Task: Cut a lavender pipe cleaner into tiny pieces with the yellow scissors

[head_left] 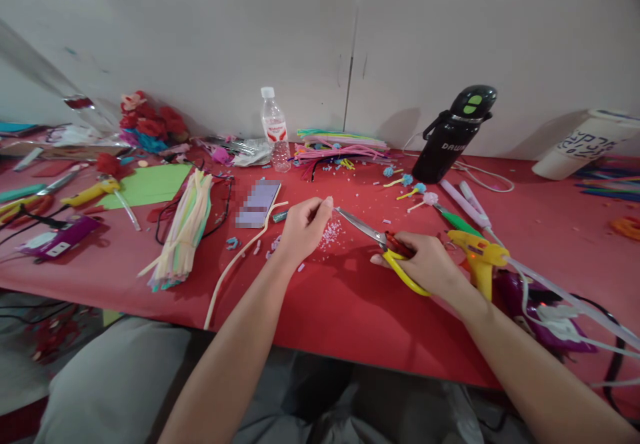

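Observation:
Thumb and fingers of my left hand are pinched together above the red table; what they hold is too small to make out. My right hand grips scissors with yellow and red handles. The closed-looking blades point left, their tips just beside my left fingertips. Below them lies a scatter of tiny pale lilac clippings. A cream pipe cleaner stretches along the table left of my left wrist, near a phone. Small blue and pink fuzzy balls on stems lie beyond the scissors.
A bundle of pastel pipe cleaners lies at left. Behind stand a plastic bottle and a black flask. A yellow glue gun with its cable is by my right wrist; another glue gun lies far left.

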Demonstrator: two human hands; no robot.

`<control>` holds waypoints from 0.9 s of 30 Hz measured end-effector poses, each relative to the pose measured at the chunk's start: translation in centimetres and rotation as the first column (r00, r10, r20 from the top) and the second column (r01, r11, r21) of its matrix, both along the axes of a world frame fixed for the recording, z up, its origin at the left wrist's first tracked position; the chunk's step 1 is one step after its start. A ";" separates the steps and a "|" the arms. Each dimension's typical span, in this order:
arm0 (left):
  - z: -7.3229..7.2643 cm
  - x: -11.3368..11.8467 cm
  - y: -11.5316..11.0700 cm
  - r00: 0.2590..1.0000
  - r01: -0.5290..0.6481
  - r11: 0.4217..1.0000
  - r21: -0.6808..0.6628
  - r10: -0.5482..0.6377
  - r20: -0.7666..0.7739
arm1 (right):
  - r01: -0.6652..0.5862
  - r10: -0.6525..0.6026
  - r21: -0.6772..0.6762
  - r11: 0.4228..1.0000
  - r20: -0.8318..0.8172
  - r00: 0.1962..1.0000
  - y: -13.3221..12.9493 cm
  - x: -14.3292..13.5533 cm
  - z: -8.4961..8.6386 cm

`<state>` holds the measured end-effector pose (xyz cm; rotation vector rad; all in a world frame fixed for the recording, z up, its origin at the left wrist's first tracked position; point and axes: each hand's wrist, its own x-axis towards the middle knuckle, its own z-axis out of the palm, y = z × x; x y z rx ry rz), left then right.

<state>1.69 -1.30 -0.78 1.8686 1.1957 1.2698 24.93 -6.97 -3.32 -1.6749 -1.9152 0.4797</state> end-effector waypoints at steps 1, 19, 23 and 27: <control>0.0 0.0 0.0 1.000 0.004 1.000 -0.001 -0.004 0.004 | -0.003 0.003 0.003 1.000 -0.001 1.000 0.0 0.0 0.0; 0.1 0.0 -0.1 1.000 0.002 1.000 -0.019 -0.002 0.012 | -0.006 0.006 0.004 1.000 0.011 1.000 0.0 0.1 -0.1; 0.1 0.0 -0.1 1.000 0.006 1.000 -0.017 -0.006 0.008 | -0.010 0.010 0.001 1.000 0.022 1.000 0.1 0.2 -0.2; 0.2 -0.1 -0.1 1.000 -0.001 1.000 -0.006 0.001 0.005 | -0.007 0.007 -0.001 1.000 0.029 1.000 0.1 0.2 -0.2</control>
